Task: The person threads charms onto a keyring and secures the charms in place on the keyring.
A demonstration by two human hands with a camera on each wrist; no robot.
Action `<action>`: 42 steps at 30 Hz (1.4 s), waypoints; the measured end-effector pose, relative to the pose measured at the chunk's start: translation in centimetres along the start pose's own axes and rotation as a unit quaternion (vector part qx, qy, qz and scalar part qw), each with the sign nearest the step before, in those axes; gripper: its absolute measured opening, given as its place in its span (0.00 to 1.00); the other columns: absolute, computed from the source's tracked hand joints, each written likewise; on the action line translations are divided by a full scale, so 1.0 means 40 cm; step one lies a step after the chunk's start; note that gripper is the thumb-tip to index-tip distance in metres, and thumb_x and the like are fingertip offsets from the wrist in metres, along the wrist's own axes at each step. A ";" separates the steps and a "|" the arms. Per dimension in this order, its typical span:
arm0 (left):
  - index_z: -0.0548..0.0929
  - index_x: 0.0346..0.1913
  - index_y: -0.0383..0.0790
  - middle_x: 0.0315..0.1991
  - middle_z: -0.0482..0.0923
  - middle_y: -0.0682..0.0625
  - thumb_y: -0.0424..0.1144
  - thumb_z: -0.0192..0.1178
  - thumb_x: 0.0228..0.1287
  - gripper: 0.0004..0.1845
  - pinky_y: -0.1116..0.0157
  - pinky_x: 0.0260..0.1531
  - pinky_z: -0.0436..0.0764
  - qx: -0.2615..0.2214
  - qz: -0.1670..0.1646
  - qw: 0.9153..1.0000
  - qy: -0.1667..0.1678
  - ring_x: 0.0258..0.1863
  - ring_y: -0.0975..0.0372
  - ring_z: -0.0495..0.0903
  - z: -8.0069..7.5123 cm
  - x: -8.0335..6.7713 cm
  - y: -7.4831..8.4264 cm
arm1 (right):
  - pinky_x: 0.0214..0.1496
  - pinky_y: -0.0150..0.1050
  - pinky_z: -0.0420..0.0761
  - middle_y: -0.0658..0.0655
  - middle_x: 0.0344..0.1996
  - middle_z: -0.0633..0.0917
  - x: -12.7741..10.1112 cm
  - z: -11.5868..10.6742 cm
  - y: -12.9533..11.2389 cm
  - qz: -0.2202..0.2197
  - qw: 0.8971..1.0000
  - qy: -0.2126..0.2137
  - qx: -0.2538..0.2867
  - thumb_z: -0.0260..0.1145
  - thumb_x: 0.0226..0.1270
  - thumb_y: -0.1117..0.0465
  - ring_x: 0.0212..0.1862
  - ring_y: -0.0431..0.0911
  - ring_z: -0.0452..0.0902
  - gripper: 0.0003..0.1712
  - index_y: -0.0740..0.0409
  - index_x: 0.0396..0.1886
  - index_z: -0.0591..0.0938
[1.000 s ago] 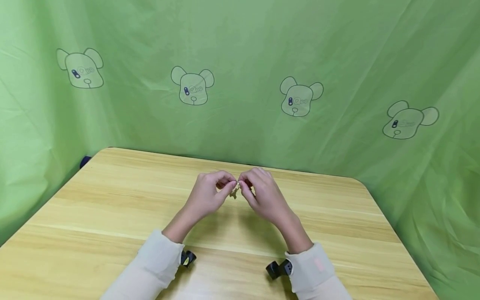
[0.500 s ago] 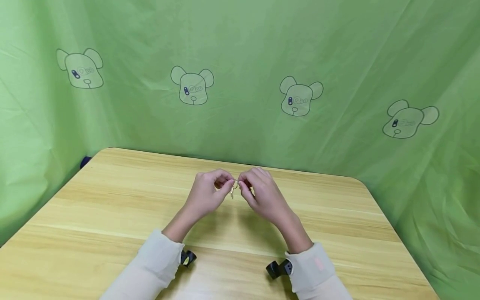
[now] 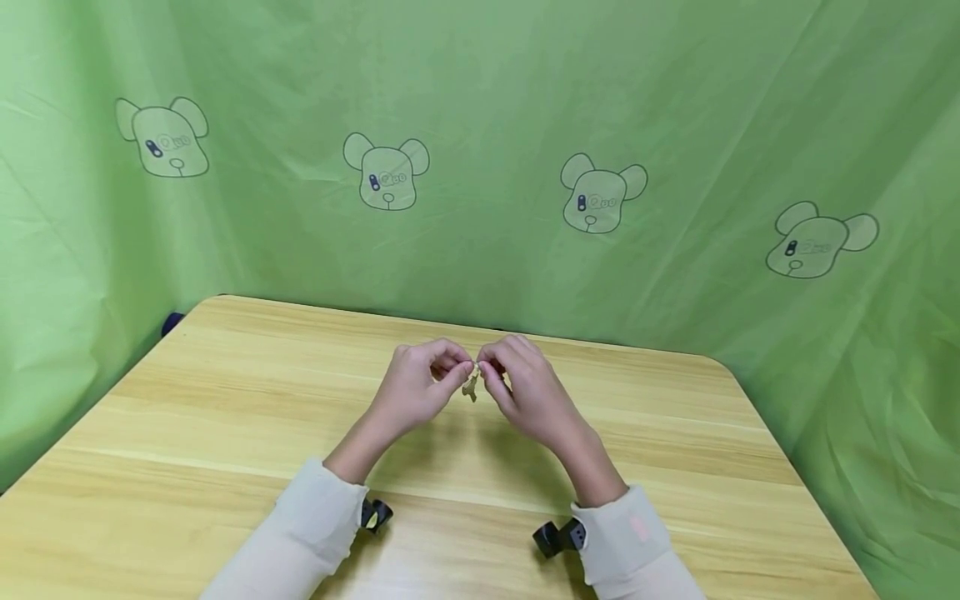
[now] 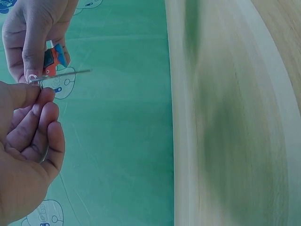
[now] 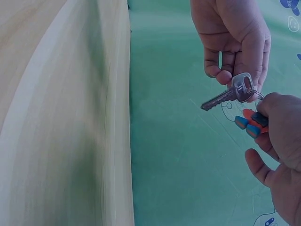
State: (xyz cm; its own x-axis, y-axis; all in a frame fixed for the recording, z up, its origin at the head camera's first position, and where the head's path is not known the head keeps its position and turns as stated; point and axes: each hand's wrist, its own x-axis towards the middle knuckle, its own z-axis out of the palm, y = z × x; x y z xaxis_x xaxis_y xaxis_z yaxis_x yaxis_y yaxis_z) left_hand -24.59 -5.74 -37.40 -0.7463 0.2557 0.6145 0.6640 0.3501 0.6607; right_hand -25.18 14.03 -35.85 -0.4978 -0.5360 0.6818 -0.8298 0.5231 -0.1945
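A silver key hangs from a thin metal key ring, held up over the table between two hands. My left hand pinches the ring from one side with thumb and forefinger. From the other side the thumb and fingertips of my right hand grip it. An orange, blue and black charm sits by the right hand's fingers, on the same ring as far as I can tell. The left wrist view shows the key nearly edge-on. Fingertips hide much of the ring.
The wood-grain table lies below both hands. Behind and beside it hangs a green curtain printed with bear heads. Black wrist cameras jut inward from both cuffs. A dark object shows beyond the table's left edge.
The hanging key swung to a narrow, edge-on look half a second ago, and its broad side shows again now. Both hands stay almost where they were.
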 end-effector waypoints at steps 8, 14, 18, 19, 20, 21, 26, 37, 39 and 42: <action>0.86 0.36 0.34 0.28 0.87 0.50 0.29 0.65 0.68 0.02 0.69 0.29 0.84 0.006 -0.003 1.000 0.006 0.25 0.65 0.82 0.000 0.001 0.001 | 0.40 0.40 0.76 0.52 0.32 0.80 0.001 0.002 0.002 -0.013 1.000 0.002 -0.002 0.66 0.69 0.71 0.37 0.44 0.73 0.04 0.60 0.38 0.81; 0.85 0.37 0.34 0.28 0.87 0.50 0.29 0.65 0.68 0.01 0.68 0.29 0.85 -0.006 -0.020 1.000 0.012 0.25 0.65 0.83 0.000 0.001 0.003 | 0.39 0.39 0.76 0.52 0.32 0.80 0.000 0.003 0.002 -0.017 1.000 0.005 -0.002 0.66 0.68 0.72 0.37 0.44 0.73 0.04 0.60 0.37 0.81; 0.85 0.39 0.34 0.28 0.88 0.50 0.30 0.66 0.68 0.02 0.68 0.30 0.85 -0.012 -0.030 0.999 0.004 0.25 0.66 0.84 -0.002 0.001 0.006 | 0.39 0.39 0.76 0.52 0.32 0.80 0.001 0.002 0.000 -0.012 1.000 0.005 -0.005 0.66 0.68 0.72 0.37 0.44 0.73 0.04 0.60 0.37 0.81; 0.85 0.39 0.34 0.28 0.88 0.50 0.30 0.66 0.68 0.02 0.68 0.30 0.85 -0.014 -0.035 0.999 0.000 0.25 0.66 0.84 -0.003 0.001 0.008 | 0.39 0.39 0.76 0.52 0.32 0.80 0.000 0.002 0.000 -0.011 1.000 0.005 -0.005 0.66 0.68 0.72 0.37 0.44 0.73 0.04 0.60 0.37 0.81; 0.86 0.39 0.34 0.28 0.88 0.50 0.31 0.66 0.68 0.02 0.68 0.30 0.85 -0.016 -0.039 0.999 -0.003 0.25 0.66 0.84 -0.003 0.001 0.009 | 0.39 0.39 0.77 0.52 0.32 0.80 0.000 0.001 0.000 -0.008 1.000 0.004 -0.005 0.66 0.69 0.72 0.37 0.44 0.73 0.04 0.60 0.37 0.81; 0.86 0.38 0.35 0.28 0.87 0.50 0.31 0.66 0.68 0.02 0.68 0.30 0.85 -0.017 -0.044 0.999 -0.007 0.25 0.66 0.84 -0.003 0.001 0.010 | 0.40 0.39 0.77 0.52 0.32 0.80 0.000 0.001 0.000 -0.005 1.000 0.003 -0.005 0.66 0.69 0.72 0.38 0.44 0.74 0.04 0.60 0.37 0.81; 0.86 0.37 0.35 0.29 0.87 0.50 0.31 0.67 0.68 0.02 0.68 0.31 0.85 -0.017 -0.058 0.998 -0.021 0.27 0.65 0.83 -0.002 0.002 0.011 | 0.41 0.39 0.78 0.52 0.33 0.81 -0.001 0.000 0.001 0.002 1.000 -0.003 -0.003 0.66 0.69 0.71 0.39 0.44 0.75 0.04 0.60 0.38 0.81; 0.86 0.37 0.35 0.30 0.87 0.50 0.30 0.65 0.69 0.02 0.67 0.33 0.85 -0.006 -0.036 0.999 -0.024 0.28 0.64 0.83 0.002 0.002 0.003 | 0.40 0.40 0.78 0.52 0.33 0.81 -0.003 0.001 0.003 -0.003 1.000 -0.004 -0.003 0.65 0.69 0.71 0.38 0.45 0.75 0.04 0.60 0.37 0.81; 0.86 0.37 0.35 0.30 0.87 0.50 0.30 0.64 0.69 0.02 0.67 0.32 0.85 -0.007 -0.036 0.999 -0.023 0.28 0.64 0.83 0.001 0.002 0.004 | 0.40 0.39 0.78 0.52 0.33 0.81 -0.002 0.000 0.002 -0.001 1.000 -0.007 -0.004 0.65 0.69 0.71 0.38 0.45 0.75 0.04 0.60 0.37 0.81; 0.86 0.37 0.35 0.29 0.87 0.50 0.30 0.64 0.69 0.02 0.67 0.31 0.84 -0.008 -0.036 0.999 -0.021 0.27 0.64 0.82 -0.001 0.001 0.005 | 0.40 0.39 0.78 0.52 0.33 0.80 -0.001 -0.001 0.001 -0.002 1.000 -0.008 -0.005 0.65 0.69 0.71 0.38 0.45 0.74 0.04 0.60 0.37 0.81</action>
State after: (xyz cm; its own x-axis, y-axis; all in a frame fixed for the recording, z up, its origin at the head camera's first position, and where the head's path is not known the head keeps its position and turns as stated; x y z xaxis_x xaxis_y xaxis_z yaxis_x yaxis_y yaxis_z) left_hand -24.47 -5.70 -37.21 -0.7929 0.2677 0.5473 0.6093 0.3550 0.7091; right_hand -25.19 14.10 -35.87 -0.4984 -0.5487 0.6712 -0.8290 0.5281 -0.1839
